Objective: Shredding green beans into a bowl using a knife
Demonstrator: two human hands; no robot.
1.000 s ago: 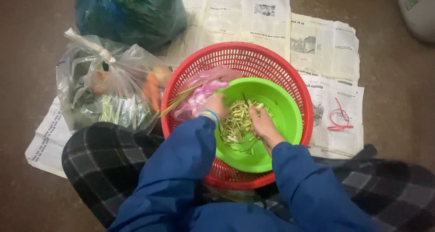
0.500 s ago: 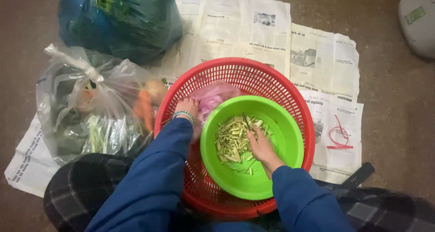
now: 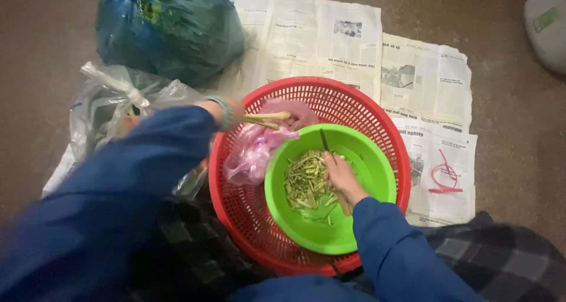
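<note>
The left hand (image 3: 236, 112) reaches over the far left rim of the red basket (image 3: 377, 122); its fingers are closed around a small bundle of pale green stalks (image 3: 268, 120). The stalks lie nearly level, their long axis running left to right, free ends pointing toward the basket's middle, just above a pink plastic bag (image 3: 253, 152) that sits inside the basket's left side. The right hand (image 3: 342, 178) rests in the green bowl (image 3: 377, 178), fingers curled around a thin dark knife (image 3: 326, 144) whose blade points to the bowl's far rim. Beside that hand, cut green stalk pieces (image 3: 303, 184) cover the bowl's left half. The bowl sits in the basket's near right part, and the basket stands on newspaper (image 3: 424, 84) spread on the floor.
</note>
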